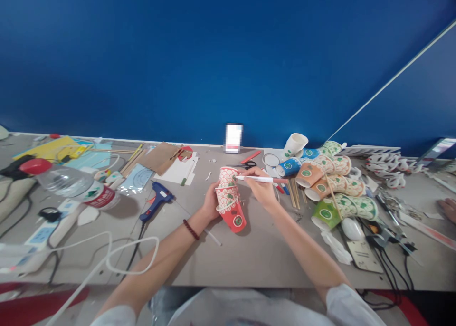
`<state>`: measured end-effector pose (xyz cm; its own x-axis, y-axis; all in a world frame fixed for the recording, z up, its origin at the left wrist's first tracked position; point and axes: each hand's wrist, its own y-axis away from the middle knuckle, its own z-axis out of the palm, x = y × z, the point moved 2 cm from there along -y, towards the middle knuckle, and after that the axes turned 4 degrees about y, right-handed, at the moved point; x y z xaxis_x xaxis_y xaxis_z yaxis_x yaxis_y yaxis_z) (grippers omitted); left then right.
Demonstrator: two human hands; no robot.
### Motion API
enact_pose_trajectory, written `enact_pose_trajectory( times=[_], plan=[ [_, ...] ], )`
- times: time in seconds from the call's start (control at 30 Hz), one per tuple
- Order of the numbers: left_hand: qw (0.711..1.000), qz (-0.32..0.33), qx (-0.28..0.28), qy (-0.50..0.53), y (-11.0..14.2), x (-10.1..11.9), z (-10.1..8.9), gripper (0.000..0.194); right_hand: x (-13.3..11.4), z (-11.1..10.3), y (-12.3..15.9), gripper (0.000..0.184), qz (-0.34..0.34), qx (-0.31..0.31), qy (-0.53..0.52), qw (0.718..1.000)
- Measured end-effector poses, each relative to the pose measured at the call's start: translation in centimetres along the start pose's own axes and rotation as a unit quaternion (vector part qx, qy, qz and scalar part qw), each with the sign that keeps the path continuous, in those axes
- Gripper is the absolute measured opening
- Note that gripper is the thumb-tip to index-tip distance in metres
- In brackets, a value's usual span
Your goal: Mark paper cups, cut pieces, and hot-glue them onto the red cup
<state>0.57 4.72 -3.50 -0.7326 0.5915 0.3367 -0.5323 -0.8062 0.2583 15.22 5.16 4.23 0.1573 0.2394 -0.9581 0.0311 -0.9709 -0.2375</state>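
Several red-and-white paper cups joined end to end (232, 198) tilt above the table in front of me. My left hand (211, 203) is closed around their left side, its fingers partly hidden behind them. Closed around a white marker with a red end (263, 179) is my right hand (261, 188), beside the upper cup. The marker's tip points left and meets the patterned side of that cup, or comes very near it. Just behind the right hand lie dark-handled scissors (248, 164).
A blue glue gun (156, 201) and a water bottle (76, 186) lie to the left, near a power strip (44, 238). More joined paper cups (327, 212) and wooden sticks (294, 193) are at right. A lit phone (233, 138) leans on the blue wall.
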Motion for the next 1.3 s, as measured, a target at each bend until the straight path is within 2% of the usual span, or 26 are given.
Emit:
enact_pose_trajectory(
  times=[0.2, 0.43, 0.7, 0.83, 1.3],
  plan=[
    [1.000, -0.005, 0.029, 0.003, 0.1, 0.1, -0.1, 0.038, 0.7, -0.3, -0.2, 0.003, 0.029, 0.020, -0.019, 0.999],
    [0.999, -0.028, 0.024, 0.006, 0.0, 0.1, 0.3, 0.041, 1.0, -0.2, -0.3, 0.006, 0.027, 0.014, -0.012, 0.999],
    [0.998, 0.014, 0.032, -0.057, 0.0, -0.1, 0.0, 0.034, -0.1, -0.2, -0.1, 0.008, 0.007, 0.017, 0.053, 0.998],
    [0.998, 0.011, 0.027, -0.058, 0.1, -0.1, 0.0, 0.035, -0.1, -0.4, -0.1, 0.009, 0.012, 0.027, 0.087, 0.996],
    [0.997, 0.022, 0.042, -0.053, 0.2, 0.0, 0.3, 0.034, 0.4, -0.2, 0.0, 0.010, -0.010, 0.008, 0.085, 0.996]
  ],
)
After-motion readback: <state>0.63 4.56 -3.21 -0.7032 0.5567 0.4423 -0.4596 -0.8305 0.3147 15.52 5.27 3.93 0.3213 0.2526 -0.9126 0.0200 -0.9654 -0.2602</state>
